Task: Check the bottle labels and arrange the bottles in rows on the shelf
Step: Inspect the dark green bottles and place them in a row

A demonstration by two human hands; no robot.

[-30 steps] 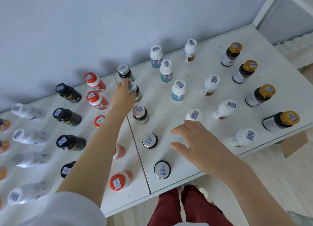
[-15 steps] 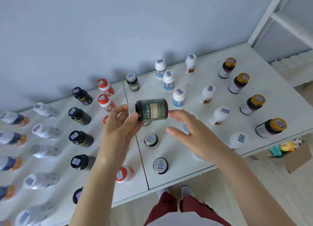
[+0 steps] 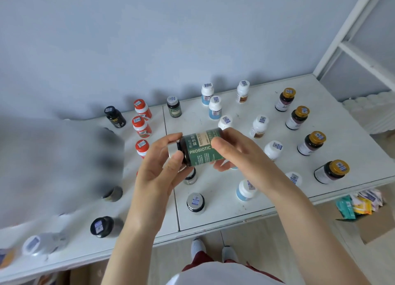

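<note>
- While the left hand (image 3: 158, 175) grips its cap end and the right hand (image 3: 241, 154) its bottom, the green bottle (image 3: 201, 154) lies sideways.
- More bottles (image 3: 259, 126) stand on the tabletop (image 3: 342, 124).

Green probiotic bottle (image 3: 201, 151) up for a label read
Tipped on its side above our white shelf (image 3: 342, 135), silver cap left, PROBIOTIC label facing us; gold-capped bottles (image 3: 298, 118) stand upright in a row at right.

Both bare forearms are angling inward from below; the left hand (image 3: 162, 173) is gripping the cap end of the green bottle (image 3: 201, 154); the right hand (image 3: 241, 156) is pinching its other end, thumb uppermost.
</note>
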